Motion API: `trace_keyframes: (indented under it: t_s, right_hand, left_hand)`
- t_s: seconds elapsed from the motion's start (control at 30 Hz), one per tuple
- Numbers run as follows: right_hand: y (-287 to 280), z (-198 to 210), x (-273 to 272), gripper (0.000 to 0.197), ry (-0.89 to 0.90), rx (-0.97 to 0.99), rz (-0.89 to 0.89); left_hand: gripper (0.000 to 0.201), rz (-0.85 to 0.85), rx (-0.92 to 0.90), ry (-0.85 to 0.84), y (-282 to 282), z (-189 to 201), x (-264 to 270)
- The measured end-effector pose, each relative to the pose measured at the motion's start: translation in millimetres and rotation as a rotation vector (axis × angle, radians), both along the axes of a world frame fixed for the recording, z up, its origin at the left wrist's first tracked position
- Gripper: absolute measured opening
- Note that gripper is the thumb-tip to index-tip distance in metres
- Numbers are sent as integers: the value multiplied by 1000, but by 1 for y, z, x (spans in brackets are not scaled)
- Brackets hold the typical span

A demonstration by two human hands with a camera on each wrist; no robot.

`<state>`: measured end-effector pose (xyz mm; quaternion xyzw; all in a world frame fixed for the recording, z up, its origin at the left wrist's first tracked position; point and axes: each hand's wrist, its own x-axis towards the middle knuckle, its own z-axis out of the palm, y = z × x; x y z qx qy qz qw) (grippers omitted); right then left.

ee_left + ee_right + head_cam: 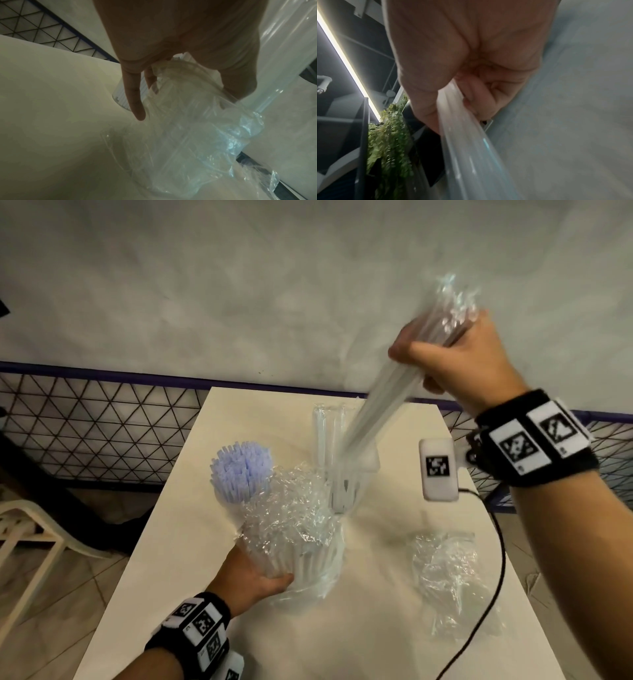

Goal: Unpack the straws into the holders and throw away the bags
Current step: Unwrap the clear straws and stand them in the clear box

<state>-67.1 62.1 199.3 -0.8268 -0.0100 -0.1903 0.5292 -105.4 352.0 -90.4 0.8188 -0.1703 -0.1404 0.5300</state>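
Clear plastic, right side: bundle of clear straws [383, 402] being held up above the table, slanting from 1 o'clock down toward 7 o'clock, blurred.
Right hand [455, 357]: closing in a fist around the upper part of the clear bundle; in the wrist view thumb and curled fingers [481, 97] wrapping the straws [467, 142].
Lower end of bundle: reaching into the clear holder [349, 477] at 12 o'clock on the table; a few clear straws standing upright inside.
Left hand [253, 580]: gripping from the 7 o'clock side a bag of white straws [298, 542], thumb lying across its lower part; in the wrist view hand [180, 47] wrapping the bag [188, 128], one finger [135, 97] stretching straight down.
Bag of white straws: standing on the cream table [178, 559] at the centre, crumpled film open at the top.
Lilac straws [241, 470]: standing packed in a holder at 10 o'clock, just beside the bag; holder itself mostly hidden.
Empty bag [452, 580]: lying crumpled on the table at 4 o'clock, apart from both hands.
Black cable [493, 587]: running along the table edge at 4 o'clock.
Wristbands: black, carrying square printed markers, sitting on both wrists.
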Motion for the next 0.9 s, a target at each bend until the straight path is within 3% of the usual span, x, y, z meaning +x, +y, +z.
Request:
trace_keyframes:
  t_s: [0.13,0.27,0.37,0.43,0.47,0.57,0.73,0.9]
  right_hand:
    - [-10,-8,45,21,19,-87,-107]
    - [-12,-54,84,39,333,-301,-131]
    - [-9,-84,99,84,560,-437,-131]
    - [-8,-97,109,111,575,-521,-172]
    - [-7,-101,113,113,547,-554,-187]
    - [2,-110,119,93,403,-668,-87]
    - [20,-128,132,54,324,-975,215]
    - [18,-136,150,29,376,-1078,171]
  left_hand:
    - [58,-5,-8,48,2,-3,1]
    - [71,49,-44,53,3,-5,3]
    - [62,20,-20,65,1,0,1]
    - [53,0,39,71,1,2,-1]
    - [54,13,47,67,1,3,-1]
    - [60,33,61,58,2,3,-3]
    - [38,66,74,120,-1,6,-4]
    - [43,43,83,155,-3,8,-6]
